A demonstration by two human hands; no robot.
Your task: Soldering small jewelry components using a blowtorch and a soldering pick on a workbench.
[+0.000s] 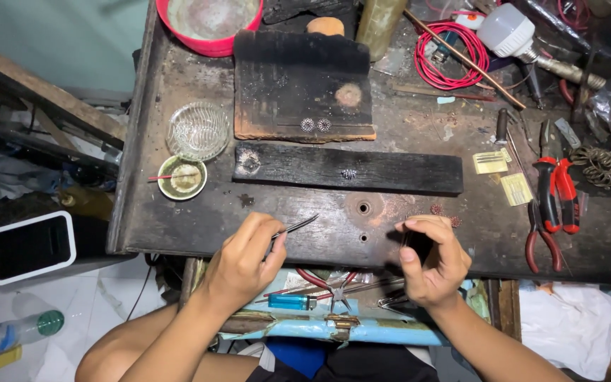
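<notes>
Scorched, cluttered workbench [178, 212]: left hand [245, 258] pinches tweezers [295, 226]; right hand [433, 258] curled, contents unclear.

Behind the charred black plank [348, 170], a red bowl [210, 27] and red wire coil [452, 56] are showing, while red-handled pliers [556, 192] and pale yellow packets [503, 175] are lying to its right.
</notes>
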